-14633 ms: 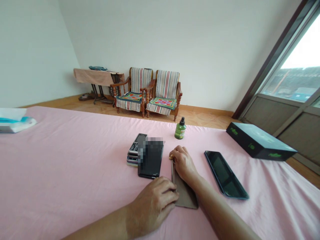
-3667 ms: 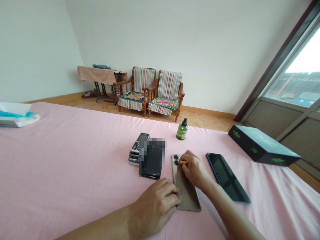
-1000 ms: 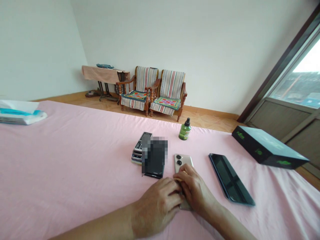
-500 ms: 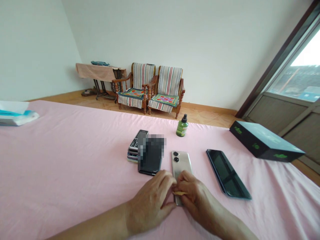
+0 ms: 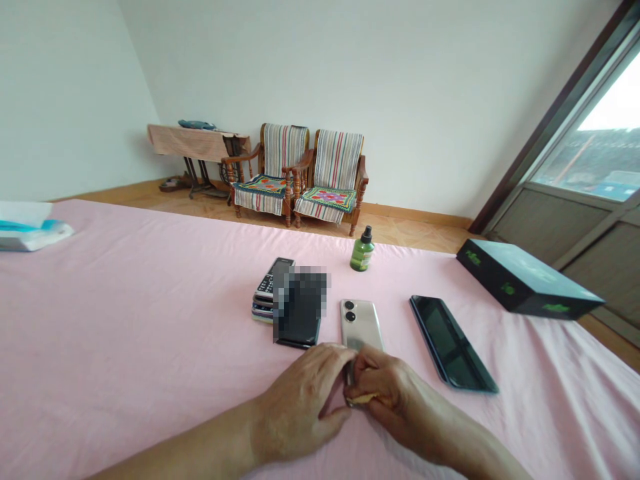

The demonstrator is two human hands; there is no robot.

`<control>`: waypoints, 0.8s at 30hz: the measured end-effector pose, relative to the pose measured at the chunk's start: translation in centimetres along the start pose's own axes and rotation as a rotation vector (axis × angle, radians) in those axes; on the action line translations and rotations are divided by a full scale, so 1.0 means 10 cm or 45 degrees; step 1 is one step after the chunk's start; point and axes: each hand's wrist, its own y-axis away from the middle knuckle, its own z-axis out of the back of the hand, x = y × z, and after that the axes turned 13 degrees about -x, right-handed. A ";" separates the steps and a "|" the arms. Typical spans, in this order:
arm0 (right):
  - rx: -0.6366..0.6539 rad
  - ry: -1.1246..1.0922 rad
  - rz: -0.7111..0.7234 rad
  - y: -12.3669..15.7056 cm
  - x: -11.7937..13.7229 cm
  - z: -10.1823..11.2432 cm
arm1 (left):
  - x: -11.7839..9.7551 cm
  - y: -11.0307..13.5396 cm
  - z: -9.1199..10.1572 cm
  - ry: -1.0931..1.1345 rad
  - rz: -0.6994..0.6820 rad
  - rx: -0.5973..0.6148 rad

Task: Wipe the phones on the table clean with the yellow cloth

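Note:
A champagne-gold smartphone [image 5: 361, 325] lies on its face on the pink sheet, its dual camera at the far end. My left hand [image 5: 300, 400] curls over the phone's near end from the left. My right hand [image 5: 393, 397] meets it there, pinching a small gold-yellow strip [image 5: 363, 399] between its fingers. Both hands hide the lower part of the phone. Just left of it lies a black phone with a pixelated blur over it [image 5: 300, 307], on top of a stack of phones with a keypad phone [image 5: 273, 287].
A long dark-screened device [image 5: 453, 343] lies right of my right hand. A green spray bottle [image 5: 363, 252] stands beyond the phones. A black box with green print [image 5: 523, 287] sits at the sheet's right side, a tissue pack [image 5: 25, 230] at its far left.
My right hand has moved from the phone's camera end to its near end, uncovering the back. Both hands now meet there around the gold strip.

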 end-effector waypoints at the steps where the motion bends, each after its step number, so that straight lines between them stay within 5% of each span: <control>1: 0.010 -0.008 0.003 0.00 0.01 0.01 | 0.00 0.00 0.00 -0.002 -0.006 -0.004; 12: 0.105 -0.013 -0.165 0.09 -0.06 0.27 | -0.02 -0.02 0.02 -0.050 0.022 0.037; 16: -0.084 -0.077 -0.187 0.06 -0.07 0.18 | -0.02 -0.02 0.01 -0.067 0.011 0.009; 24: -0.065 -0.157 -0.020 0.03 -0.07 0.00 | -0.04 -0.04 0.01 -0.083 -0.001 0.008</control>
